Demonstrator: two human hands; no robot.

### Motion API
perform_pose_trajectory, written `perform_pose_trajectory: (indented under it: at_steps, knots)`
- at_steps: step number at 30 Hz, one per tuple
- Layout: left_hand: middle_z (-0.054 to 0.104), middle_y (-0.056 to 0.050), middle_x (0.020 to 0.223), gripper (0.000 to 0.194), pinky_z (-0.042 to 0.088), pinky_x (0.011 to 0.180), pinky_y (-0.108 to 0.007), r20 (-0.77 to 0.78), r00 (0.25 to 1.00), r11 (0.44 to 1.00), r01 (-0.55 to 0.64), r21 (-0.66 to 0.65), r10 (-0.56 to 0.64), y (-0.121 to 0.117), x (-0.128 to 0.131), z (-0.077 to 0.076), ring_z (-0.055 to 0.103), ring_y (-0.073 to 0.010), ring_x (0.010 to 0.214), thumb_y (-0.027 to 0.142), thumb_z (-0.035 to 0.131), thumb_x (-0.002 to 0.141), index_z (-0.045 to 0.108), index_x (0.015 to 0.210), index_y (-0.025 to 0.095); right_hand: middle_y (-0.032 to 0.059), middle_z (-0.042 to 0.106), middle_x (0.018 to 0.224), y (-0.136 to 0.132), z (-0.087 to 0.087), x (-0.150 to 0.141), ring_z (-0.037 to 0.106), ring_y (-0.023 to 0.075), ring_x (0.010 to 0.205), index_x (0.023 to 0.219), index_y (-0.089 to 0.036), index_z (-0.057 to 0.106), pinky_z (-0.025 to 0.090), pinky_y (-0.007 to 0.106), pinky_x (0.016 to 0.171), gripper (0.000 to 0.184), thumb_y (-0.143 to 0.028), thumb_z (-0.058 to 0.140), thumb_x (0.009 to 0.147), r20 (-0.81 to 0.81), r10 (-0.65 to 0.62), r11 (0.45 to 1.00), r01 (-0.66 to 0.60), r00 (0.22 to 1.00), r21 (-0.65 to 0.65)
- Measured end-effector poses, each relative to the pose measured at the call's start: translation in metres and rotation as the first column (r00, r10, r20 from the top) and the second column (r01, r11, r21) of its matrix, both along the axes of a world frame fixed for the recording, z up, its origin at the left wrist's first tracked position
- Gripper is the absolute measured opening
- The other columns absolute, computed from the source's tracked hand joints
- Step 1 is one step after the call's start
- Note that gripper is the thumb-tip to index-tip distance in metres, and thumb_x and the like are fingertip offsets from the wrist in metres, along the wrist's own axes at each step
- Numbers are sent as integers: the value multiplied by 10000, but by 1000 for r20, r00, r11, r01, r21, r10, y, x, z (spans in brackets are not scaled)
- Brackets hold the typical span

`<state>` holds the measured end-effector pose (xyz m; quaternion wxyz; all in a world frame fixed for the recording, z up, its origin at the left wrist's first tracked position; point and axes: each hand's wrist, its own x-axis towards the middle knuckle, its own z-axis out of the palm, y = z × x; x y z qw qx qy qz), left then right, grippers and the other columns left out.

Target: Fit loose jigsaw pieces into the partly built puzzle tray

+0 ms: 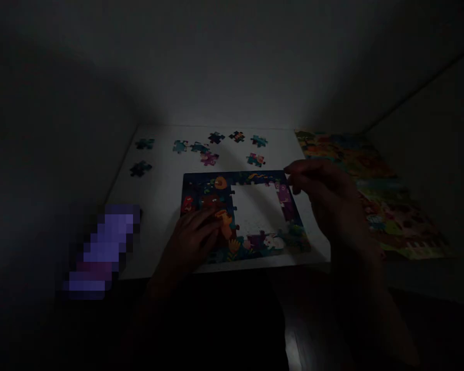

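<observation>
Left hand [191,239] lies palm down on the lower left of a part-built jigsaw puzzle [212,190], its fingers touching the pieces, though the dim light hides whether they grip one. Right hand [325,198] is raised just above the puzzle's upper right corner, fingers bent and drawn together; it is too dark to tell if they pinch a piece. The puzzle lies flat on a white surface [162,175], its dark, colourful border of leaves and creatures built around a bare white gap [251,211]. Beyond it, nine loose puzzle pieces [216,137] lie scattered apart, some close together, in blues, purples and dark tones. To the right, partly under the right hand's reach, a brightly illustrated picture sheet [394,196] lies at an angle, touching the white surface's far right corner. At lower left, a purple patch [104,247] is pixelated beyond recognition. Pale walls [232,67] rise behind everything.
</observation>
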<state>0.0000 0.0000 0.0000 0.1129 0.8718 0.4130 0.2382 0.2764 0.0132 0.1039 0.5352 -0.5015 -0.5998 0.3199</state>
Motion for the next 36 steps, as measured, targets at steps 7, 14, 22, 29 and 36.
perform_pose_trajectory:
  at_steps: [7, 14, 22, 29, 36]
  knots:
    - [633, -90, 1328, 273, 494, 1010, -498, 9, 1000, 998, 6, 57, -7, 2, -1, -1, 592, -247, 1198, 263, 467, 992, 694, 1138, 225, 58, 690, 927, 120, -47, 18, 613, 196, 865, 887, -179, 687, 484, 346, 814, 248, -394, 565, 889, 371, 34, 999, -28, 928, -19]
    - [649, -81, 1311, 303, 510, 1013, -487, 18, 1000, 998, -13, 54, 12, 3, -4, -4, 606, -245, 1199, 276, 447, 994, 682, 1184, 247, 98, 682, 933, 151, -101, 19, 621, 239, 902, 827, -194, 679, 459, 381, 862, 318, -410, 479, 945, 477, -62, 998, 43, 877, 52]
    - [647, -61, 1320, 289, 551, 976, -488, 44, 999, 998, -33, 60, 31, 6, -4, -6, 625, -246, 1183, 260, 472, 976, 693, 1160, 281, 110, 699, 986, 158, -119, 37, 629, 248, 938, 943, -194, 682, 484, 392, 864, 312, -417, 466, 909, 308, -287, 956, 294, 907, 25]
    - [668, -23, 1288, 269, 596, 915, -478, 108, 993, 999, -37, -30, 40, 12, -14, -9, 653, -245, 1147, 333, 496, 965, 714, 1121, 345, 105, 713, 1026, 161, -126, 38, 643, 240, 951, 966, -186, 685, 490, 385, 886, 277, -334, 474, 864, 270, -258, 958, 282, 928, -56]
    - [737, -26, 1127, 298, 589, 893, -385, 92, 995, 980, -18, -199, 37, 47, 2, 30, 694, -209, 1031, 309, 445, 972, 721, 1085, 295, 106, 711, 1033, 159, -128, 39, 641, 251, 994, 957, -185, 699, 479, 404, 913, 263, -256, 503, 796, 341, -210, 965, 250, 916, -76]
